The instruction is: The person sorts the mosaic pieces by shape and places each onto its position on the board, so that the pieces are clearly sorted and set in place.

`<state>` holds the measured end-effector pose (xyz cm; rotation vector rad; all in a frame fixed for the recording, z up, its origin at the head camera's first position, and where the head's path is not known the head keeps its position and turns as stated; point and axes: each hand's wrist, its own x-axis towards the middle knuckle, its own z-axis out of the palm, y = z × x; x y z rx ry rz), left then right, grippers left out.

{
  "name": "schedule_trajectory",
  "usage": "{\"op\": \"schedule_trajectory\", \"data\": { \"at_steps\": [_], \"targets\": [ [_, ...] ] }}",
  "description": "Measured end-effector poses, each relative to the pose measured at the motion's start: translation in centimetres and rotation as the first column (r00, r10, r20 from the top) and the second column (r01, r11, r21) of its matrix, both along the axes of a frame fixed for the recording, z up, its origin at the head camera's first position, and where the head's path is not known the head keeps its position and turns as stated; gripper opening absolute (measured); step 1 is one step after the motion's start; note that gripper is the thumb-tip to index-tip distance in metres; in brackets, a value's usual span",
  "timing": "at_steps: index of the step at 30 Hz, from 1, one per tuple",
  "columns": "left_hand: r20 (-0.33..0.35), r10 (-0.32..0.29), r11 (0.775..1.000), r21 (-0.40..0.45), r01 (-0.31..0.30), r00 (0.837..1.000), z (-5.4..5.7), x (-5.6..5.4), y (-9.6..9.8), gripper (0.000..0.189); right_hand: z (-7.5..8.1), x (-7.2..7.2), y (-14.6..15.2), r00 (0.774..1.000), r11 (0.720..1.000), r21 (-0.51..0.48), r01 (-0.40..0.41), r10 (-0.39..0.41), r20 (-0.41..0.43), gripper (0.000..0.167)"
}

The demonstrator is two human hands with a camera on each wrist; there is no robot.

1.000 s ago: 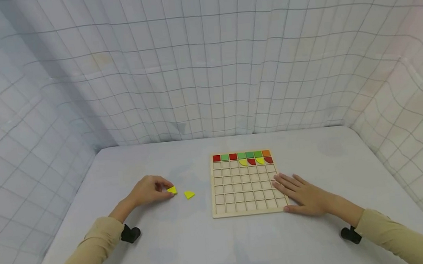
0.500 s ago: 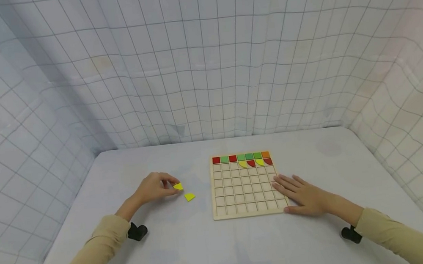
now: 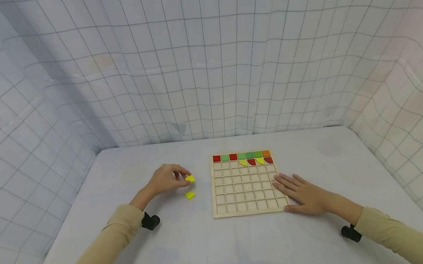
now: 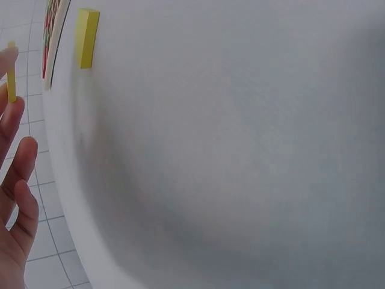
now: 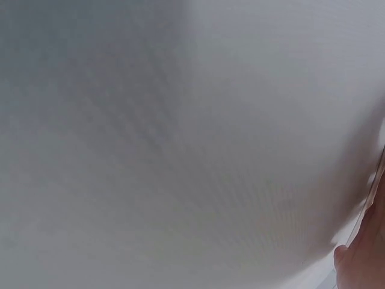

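My left hand (image 3: 168, 178) pinches a yellow quarter-round tile (image 3: 190, 178) between thumb and fingertips, left of the board. In the left wrist view the pinched tile (image 4: 11, 72) shows edge-on, raised off the table, the other fingers loosely bent. A second yellow tile (image 3: 190, 195) lies on the table just below that hand. The wooden grid board (image 3: 213, 191) has a full top row of red, green and orange square tiles. Yellow and red quarter-round tiles fill the right part of its second row. My right hand (image 3: 307, 197) rests flat with spread fingers on the board's right edge.
A white cloth covers the table (image 3: 192, 253). White gridded curtains (image 3: 224, 62) hang behind and on both sides. A black wrist camera (image 3: 150, 221) sits under the left wrist, another black camera (image 3: 351, 233) under the right.
My left hand has moved right and away from me, carrying the pinched yellow tile past the one on the table, closer to the board. The right hand stays in place.
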<state>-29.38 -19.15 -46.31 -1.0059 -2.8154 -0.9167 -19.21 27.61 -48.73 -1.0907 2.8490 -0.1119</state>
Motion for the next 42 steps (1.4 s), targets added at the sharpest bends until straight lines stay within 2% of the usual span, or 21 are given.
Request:
{"op": "schedule_trajectory", "data": {
  "at_steps": [8,18,22,30,35,42],
  "targets": [
    [-0.022,-0.006,1.000,0.006,0.006,1.000,-0.1,-0.9,1.8,0.024,0.2,-0.2,0.0,0.999,1.000,0.007,-0.003,0.003,0.034,0.078],
    [-0.057,-0.038,0.999,0.022,0.039,0.998,0.1,-1.5,4.5,0.025,-0.2,0.2,0.0,0.999,0.999,-0.007,-0.039,0.039,-0.025,0.076],
    [-0.071,-0.059,0.998,0.025,0.061,0.996,0.2,-1.8,5.5,0.025,-0.1,0.4,0.1,0.999,0.999,-0.015,-0.030,0.030,-0.037,0.076],
    [-0.058,-0.050,0.998,0.024,0.051,0.997,0.0,-2.6,6.4,0.025,-0.3,0.2,0.3,1.000,1.000,-0.016,-0.022,0.022,-0.016,0.076],
    [-0.088,-0.050,0.998,0.028,0.052,0.995,0.0,-3.1,7.2,0.025,-0.3,-0.1,0.2,0.998,0.999,-0.011,-0.033,0.033,-0.052,0.075],
    [-0.074,-0.063,0.998,-0.016,0.062,0.995,0.3,-3.8,8.9,0.029,-0.3,-0.1,0.2,0.998,0.999,-0.032,-0.039,0.038,-0.046,0.076]
  ]
}}
